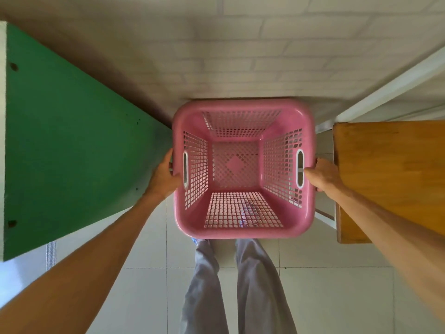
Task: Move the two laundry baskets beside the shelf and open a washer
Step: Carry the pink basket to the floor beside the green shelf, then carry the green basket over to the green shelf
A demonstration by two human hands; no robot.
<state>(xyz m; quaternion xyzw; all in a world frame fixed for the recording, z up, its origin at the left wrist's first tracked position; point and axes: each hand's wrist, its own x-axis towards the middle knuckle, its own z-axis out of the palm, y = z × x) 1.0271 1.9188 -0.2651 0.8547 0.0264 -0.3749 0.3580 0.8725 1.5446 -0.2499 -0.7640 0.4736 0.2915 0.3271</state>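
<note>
Basket between shelf — perhaps — and table

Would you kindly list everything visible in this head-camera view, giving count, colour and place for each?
laundry basket: one, pink with perforated walls and white-rimmed handle slots, empty, centre of view, against the wall
panel: one, green with small holes, left of the basket
wooden surface: one, orange-brown, right of the basket
frame bar: one, white, running diagonally at upper right
wall: one, white brick pattern, top of view
floor: pale square tiles, bottom of view
trouser legs: two, grey, below the basket
left hand: one, gripping the basket's left rim by the handle slot
right hand: one, gripping the basket's right rim by the handle slot
</note>
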